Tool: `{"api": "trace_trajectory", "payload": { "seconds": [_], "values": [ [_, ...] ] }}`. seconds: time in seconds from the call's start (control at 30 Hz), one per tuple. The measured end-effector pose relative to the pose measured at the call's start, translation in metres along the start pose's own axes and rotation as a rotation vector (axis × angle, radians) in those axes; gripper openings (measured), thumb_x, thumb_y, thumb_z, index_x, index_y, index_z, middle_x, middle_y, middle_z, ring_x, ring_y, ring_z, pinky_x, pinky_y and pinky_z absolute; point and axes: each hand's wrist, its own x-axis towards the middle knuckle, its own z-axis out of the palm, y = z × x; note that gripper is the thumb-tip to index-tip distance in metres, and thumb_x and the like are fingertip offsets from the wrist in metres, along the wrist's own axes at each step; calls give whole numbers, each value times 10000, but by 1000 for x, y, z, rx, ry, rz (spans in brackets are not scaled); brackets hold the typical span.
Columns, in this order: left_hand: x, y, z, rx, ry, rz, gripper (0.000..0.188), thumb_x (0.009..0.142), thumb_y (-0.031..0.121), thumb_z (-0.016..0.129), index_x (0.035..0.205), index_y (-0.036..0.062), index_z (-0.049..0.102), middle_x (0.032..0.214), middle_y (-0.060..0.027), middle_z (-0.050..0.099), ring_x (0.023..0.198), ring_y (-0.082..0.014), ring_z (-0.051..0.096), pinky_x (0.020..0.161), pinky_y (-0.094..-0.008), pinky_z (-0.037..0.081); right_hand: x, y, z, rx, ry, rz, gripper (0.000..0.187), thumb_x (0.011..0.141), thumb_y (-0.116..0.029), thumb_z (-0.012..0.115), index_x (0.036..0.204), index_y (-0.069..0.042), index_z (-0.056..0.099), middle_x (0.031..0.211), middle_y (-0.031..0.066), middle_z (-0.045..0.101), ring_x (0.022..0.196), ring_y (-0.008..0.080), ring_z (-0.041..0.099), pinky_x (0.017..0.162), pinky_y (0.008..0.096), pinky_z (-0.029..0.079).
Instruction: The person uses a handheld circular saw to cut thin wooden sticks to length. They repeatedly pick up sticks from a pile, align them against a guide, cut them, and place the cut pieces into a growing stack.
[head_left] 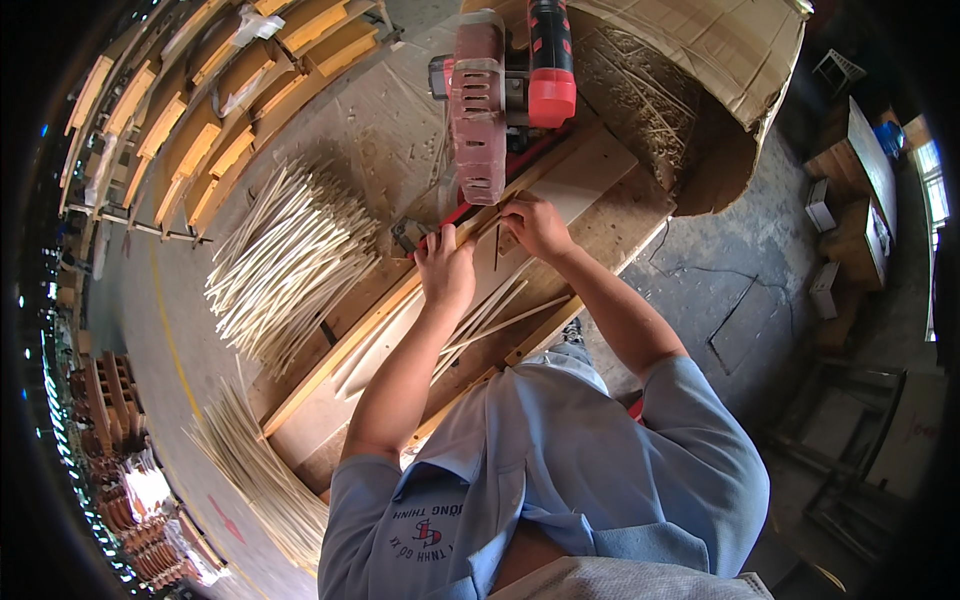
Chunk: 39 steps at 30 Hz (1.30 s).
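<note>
A miter saw with a dusty clear guard (478,120) and a red and black handle (552,85) stands just beyond my hands. My left hand (446,268) presses at a long wooden fence strip (345,355), left of the guard, fingers bent together; what lies under them is hidden. My right hand (538,226) is at the same strip, right of the guard, with thumb and fingers pinched together. Anything between them is too small to name. Below the hands, several thin pale wooden rods (480,325) lie loose on the board.
A big pile of pale rods (290,260) lies left of the saw; a second bundle (255,470) sits nearer me. An open cardboard box (740,70) with offcuts stands behind the saw. Racked wooden parts (200,130) fill the far left; wooden cabinets (860,170) stand at right.
</note>
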Motion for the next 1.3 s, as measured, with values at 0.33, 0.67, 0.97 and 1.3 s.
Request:
{"api": "trace_trajectory", "payload": {
  "seconds": [0.33, 0.67, 0.97, 1.3],
  "values": [
    [-5, -5, 7, 0, 45, 38, 355, 921, 123, 648, 1257, 195, 737, 1324, -100, 538, 1260, -336, 516, 1026, -566, 428, -1, -3, 5, -35, 56, -34, 42, 836, -82, 676, 866, -79, 706, 947, 108, 689, 920, 366, 680, 765, 477, 552],
    [-6, -10, 11, 12, 80, 95, 321, 938, 152, 631, 1232, 195, 752, 1377, -126, 540, 1272, -348, 516, 1048, -570, 417, 3, -4, -4, 31, -39, 9, 107, 863, -105, 737, 965, -76, 746, 960, 136, 696, 901, 354, 690, 770, 442, 556],
    [-9, -5, 11, -16, 111, 63, 358, 946, 162, 618, 1270, 215, 760, 1399, -127, 543, 1284, -357, 513, 1034, -550, 415, -26, 8, -73, -100, -418, -284, 164, 842, -172, 794, 991, -108, 767, 1017, 67, 698, 1065, 319, 630, 957, 440, 508],
    [-8, -4, -7, 44, -67, 54, 293, 935, 190, 658, 1207, 158, 764, 1385, -131, 521, 1267, -361, 508, 1034, -572, 418, 0, 1, -47, -69, -360, -440, 44, 861, -120, 720, 870, -83, 697, 957, 66, 679, 1015, 322, 626, 909, 438, 512]
  ]
}}
